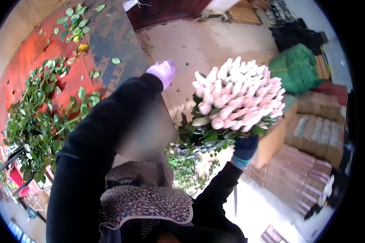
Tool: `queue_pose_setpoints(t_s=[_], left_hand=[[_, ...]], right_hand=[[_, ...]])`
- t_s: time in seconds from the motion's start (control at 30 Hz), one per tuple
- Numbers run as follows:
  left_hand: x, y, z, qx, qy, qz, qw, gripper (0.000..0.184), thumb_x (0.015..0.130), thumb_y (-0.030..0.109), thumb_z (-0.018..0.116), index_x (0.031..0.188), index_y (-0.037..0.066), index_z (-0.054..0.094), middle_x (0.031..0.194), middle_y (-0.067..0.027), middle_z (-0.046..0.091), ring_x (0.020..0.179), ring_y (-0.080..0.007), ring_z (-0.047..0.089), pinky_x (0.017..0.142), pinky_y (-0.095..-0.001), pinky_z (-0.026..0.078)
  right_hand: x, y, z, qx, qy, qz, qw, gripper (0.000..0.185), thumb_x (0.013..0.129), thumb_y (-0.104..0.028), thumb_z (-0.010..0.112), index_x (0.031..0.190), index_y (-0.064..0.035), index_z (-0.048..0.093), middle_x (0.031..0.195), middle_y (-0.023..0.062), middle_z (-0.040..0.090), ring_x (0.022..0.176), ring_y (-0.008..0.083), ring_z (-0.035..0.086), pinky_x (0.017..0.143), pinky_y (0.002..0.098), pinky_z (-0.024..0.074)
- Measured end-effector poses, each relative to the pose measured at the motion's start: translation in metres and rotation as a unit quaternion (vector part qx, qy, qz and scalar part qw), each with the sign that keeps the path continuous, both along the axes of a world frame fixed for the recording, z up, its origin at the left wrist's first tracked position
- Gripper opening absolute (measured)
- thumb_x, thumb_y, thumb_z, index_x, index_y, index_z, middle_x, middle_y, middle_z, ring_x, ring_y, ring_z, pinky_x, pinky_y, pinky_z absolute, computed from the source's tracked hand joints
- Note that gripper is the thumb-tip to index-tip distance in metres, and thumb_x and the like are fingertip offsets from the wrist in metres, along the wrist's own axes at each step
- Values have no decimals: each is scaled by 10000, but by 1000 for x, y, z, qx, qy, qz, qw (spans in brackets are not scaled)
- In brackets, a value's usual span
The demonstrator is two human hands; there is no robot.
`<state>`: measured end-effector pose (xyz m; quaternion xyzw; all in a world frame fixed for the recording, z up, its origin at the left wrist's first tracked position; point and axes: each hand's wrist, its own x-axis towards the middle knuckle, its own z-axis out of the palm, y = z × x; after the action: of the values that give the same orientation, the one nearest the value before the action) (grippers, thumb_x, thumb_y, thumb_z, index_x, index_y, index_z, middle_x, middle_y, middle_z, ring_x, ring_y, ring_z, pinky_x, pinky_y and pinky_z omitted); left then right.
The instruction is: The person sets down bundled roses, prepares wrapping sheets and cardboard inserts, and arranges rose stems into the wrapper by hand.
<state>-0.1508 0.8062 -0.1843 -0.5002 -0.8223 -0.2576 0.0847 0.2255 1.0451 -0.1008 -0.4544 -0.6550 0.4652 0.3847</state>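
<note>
Some printing point(103, 69) on the dark board point(111, 34) reads "PLEX". The dark-gloved right hand point(245, 148) grips the pink roses point(241, 97) beneath their heads, near the cardboard boxes point(290, 172); whether the lilac-gloved left hand point(164, 73) is open, I cannot tell.

Left hand point(163, 73) gloved in something lilac, smooth-looking, slight sheen; blur hides the exact stuff. Right hand point(245, 149) gloved darker, matt, cloth-like. My sleeves point(103, 111): black cloth, matt, softly creased. My apron point(146, 204): printed cloth, matt, pale piped edge. Flower bunch point(239, 97): petals smooth, soft-matt. Cut foliage point(38, 115): leaves lightly glossy. Dark board point(123, 42): printed, dull, scuffed. Floor point(170, 44): hard, smooth. Green bundle point(294, 69): woven-looking plastic, wrinkled. Box point(271, 141): plain matt cardboard.
</note>
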Motion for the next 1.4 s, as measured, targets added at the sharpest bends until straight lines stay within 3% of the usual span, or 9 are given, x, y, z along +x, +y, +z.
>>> queue_pose_setpoints(t_s=[0.17,0.4,0.43,0.57,0.83,1.03,1.13,1.3,1.4], left_hand=[[37,-58,142,51,-185,-168,967,161,886,181,605,985,71,668,834,-146,667,768,-341,648,705,-429,531],[84,-268,325,41,-51,-226,972,203,903,178,620,1041,32,652,784,-158,663,708,-331,646,661,-398,504],[60,-322,318,43,-74,-186,979,229,893,134,612,1093,26,642,833,-168,664,749,-320,653,680,-384,504],[88,-532,369,41,-158,150,975,266,903,73,581,1156,6,630,853,-42,636,698,-83,578,627,-263,439],[140,-829,180,233,-174,476,830,216,948,86,578,1150,60,651,861,25,623,717,-34,535,581,-191,437],[189,-915,155,217,-160,516,813,177,928,53,588,1090,56,658,772,22,614,632,-42,531,562,-198,446],[211,-968,157,222,-170,524,805,100,933,63,582,1001,33,649,741,22,607,593,-36,508,540,-204,426],[247,-1026,126,353,-191,579,710,132,958,151,580,997,42,644,697,38,565,558,-26,477,493,-176,374],[294,-1108,77,350,-217,616,672,164,953,169,606,1051,49,658,792,18,597,611,-29,504,526,-183,388]], right_hand=[[69,-86,185,331,-48,-58,941,347,992,-168,458,1305,-28,514,872,-1,606,686,101,497,590,236,421],[184,-140,251,312,99,-64,943,417,916,-79,537,1322,3,490,1015,129,673,850,185,626,766,287,527],[166,-161,241,377,-61,-90,920,413,920,-77,529,1319,25,489,1115,166,643,882,215,647,779,324,564],[214,-179,228,359,-22,-65,931,477,928,-81,525,1376,42,421,1321,208,556,952,261,658,779,377,596],[220,-207,195,352,-36,99,930,529,942,-98,504,1440,14,363,1385,238,475,1143,318,574,778,388,575],[143,-242,325,324,48,60,943,545,845,-45,669,1350,44,483,1324,238,534,1199,355,543,902,423,533],[55,-275,403,432,27,145,890,479,1000,-211,441,1440,-28,393,1358,136,522,1028,239,610,843,310,526],[-113,-310,496,361,193,301,861,448,981,-152,475,1400,-2,423,1441,134,443,1261,262,507,996,364,481],[-242,-341,544,358,214,354,837,408,963,-108,487,1356,-1,463,1308,135,506,1131,239,547,929,340,494]])
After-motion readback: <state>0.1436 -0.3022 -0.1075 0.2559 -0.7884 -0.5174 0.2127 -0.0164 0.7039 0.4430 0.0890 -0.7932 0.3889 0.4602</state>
